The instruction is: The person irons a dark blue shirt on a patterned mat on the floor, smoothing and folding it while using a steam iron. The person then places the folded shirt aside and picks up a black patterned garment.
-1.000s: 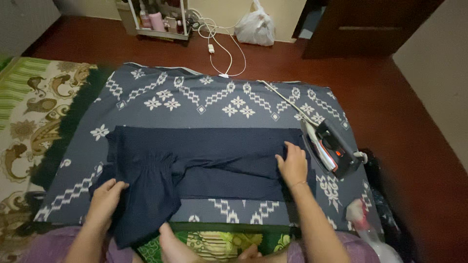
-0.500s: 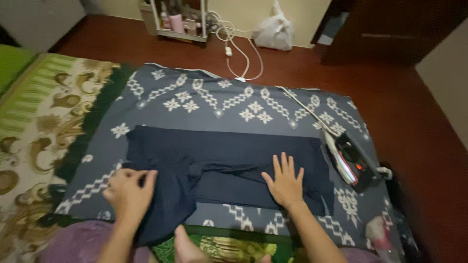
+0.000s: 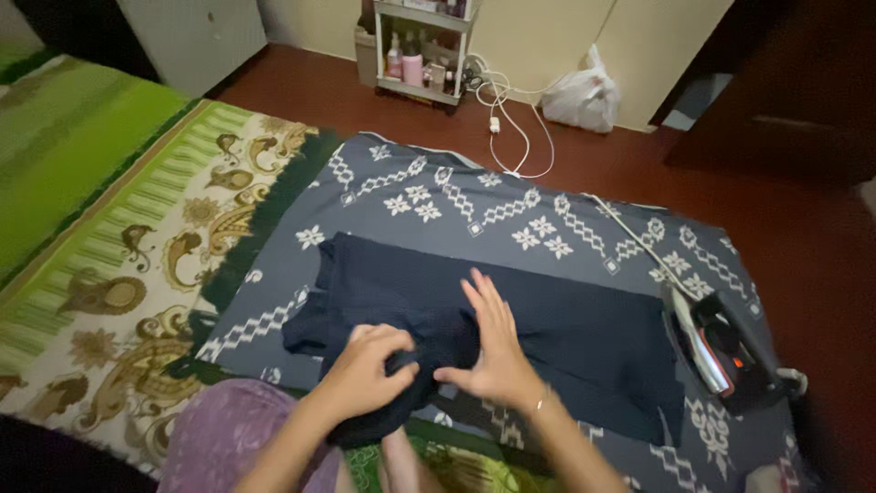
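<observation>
To your right, an iron (image 3: 721, 351) rests on the patterned blue-grey cloth (image 3: 511, 205) spread over the red-brown floor (image 3: 776, 210). To your left, a green and cream mat (image 3: 128, 265) with a paisley border. Ahead of you, a small shelf unit (image 3: 422, 50) holding bottles, a white cable (image 3: 516, 128), and what looks like a white plastic bag (image 3: 584, 91) against the wall.

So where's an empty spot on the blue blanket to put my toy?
The patterned blanket is bare along its far strip, between the dark garment and the red floor. It's crowded near the left hand and right hand on the garment, and by the iron on the right.
</observation>
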